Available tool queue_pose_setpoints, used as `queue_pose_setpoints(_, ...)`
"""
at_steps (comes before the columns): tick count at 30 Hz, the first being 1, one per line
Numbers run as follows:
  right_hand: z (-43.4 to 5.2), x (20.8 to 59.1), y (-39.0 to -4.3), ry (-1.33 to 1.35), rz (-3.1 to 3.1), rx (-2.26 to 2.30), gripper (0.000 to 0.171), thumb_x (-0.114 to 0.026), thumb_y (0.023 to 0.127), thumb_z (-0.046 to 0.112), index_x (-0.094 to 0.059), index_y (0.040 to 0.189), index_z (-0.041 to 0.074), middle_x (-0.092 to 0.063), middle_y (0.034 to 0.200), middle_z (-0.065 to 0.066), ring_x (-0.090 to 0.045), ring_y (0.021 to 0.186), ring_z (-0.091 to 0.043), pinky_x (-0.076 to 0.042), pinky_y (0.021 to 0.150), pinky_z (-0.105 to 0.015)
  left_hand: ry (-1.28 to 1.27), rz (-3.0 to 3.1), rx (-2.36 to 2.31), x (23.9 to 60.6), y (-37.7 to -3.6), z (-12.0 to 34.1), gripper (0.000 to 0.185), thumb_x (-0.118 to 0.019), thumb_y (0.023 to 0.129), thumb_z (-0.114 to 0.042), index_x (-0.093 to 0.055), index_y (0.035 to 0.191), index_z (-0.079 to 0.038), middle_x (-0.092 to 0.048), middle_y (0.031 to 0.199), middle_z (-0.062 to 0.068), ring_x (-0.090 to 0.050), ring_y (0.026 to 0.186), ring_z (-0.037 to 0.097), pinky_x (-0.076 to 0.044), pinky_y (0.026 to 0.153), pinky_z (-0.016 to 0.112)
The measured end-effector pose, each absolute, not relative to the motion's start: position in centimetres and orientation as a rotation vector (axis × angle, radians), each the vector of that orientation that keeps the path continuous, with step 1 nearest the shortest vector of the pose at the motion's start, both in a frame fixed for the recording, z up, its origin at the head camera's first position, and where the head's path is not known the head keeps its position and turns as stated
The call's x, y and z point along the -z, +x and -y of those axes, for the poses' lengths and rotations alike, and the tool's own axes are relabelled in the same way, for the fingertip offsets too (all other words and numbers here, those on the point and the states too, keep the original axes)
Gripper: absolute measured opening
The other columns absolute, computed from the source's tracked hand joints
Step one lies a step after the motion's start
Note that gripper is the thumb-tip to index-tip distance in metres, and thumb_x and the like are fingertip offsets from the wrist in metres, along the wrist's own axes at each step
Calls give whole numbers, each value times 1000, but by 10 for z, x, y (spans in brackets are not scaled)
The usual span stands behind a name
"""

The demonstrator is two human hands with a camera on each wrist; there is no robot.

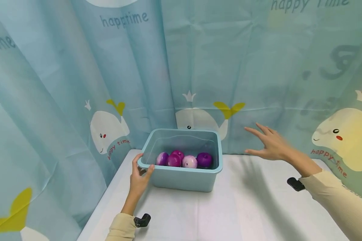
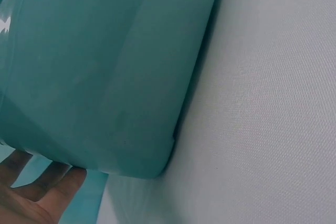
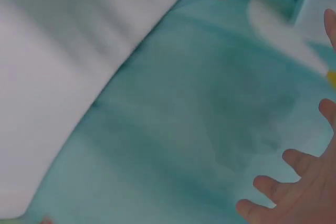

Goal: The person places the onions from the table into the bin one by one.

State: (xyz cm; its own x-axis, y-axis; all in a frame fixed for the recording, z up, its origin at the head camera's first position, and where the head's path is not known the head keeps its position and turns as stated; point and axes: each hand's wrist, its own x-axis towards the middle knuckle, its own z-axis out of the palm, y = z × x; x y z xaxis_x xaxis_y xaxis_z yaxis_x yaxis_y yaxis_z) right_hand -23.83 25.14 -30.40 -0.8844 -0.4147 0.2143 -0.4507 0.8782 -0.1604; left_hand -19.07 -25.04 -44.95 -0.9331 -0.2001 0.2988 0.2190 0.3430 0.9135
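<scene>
A light blue plastic bin [image 1: 184, 179] stands on the white table in the head view. Inside it lie several round onion-like things, among them a pale pink one [image 1: 189, 162], a dark purple one [image 1: 204, 160] and a magenta one [image 1: 174, 160]. My left hand [image 1: 139, 179] grips the bin's near left corner, thumb on the front and fingers along the left side. In the left wrist view those fingers [image 2: 65, 187] touch the bin wall. Off to the right of the bin, my right hand [image 1: 271, 144] hangs in the air with fingers spread, holding nothing.
The white table [image 1: 181, 214] extends in front of and to the right of the bin. Behind and on the left hangs a blue curtain [image 1: 205, 67] with whale prints, close to the bin's back. Black devices sit at both wrists.
</scene>
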Motion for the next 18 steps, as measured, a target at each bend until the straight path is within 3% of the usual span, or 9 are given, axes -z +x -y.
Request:
queue_pose_setpoints(10,-304,314,-214,477,2887,-252,96,-72,88,62,-25,163,25,-17,162,-35,-21,139,-68,-19,101,-80,-35,2325,1602,438,-184,263,72,-68,99,-36,-25,157,-33,-44,153,24,-52,133,45,-46,101,61)
queue_pose_setpoints(14,-306,314,-212,457,2898,-243,98,-70,88,65,-22,164,27,-14,164,-33,-17,140,-68,-15,102,-80,-33,2466,1469,415,-173,274,73,-67,98,-42,-27,158,-28,-38,158,25,-40,143,47,-35,108,68)
queue_pose_setpoints(18,-306,314,-211,446,2892,-221,99,-69,87,66,-21,165,27,-13,165,-32,-17,140,-68,-14,102,-80,-103,2534,1220,388,-169,277,75,-67,97,-45,-32,158,-19,-37,160,21,-38,144,45,-29,109,72)
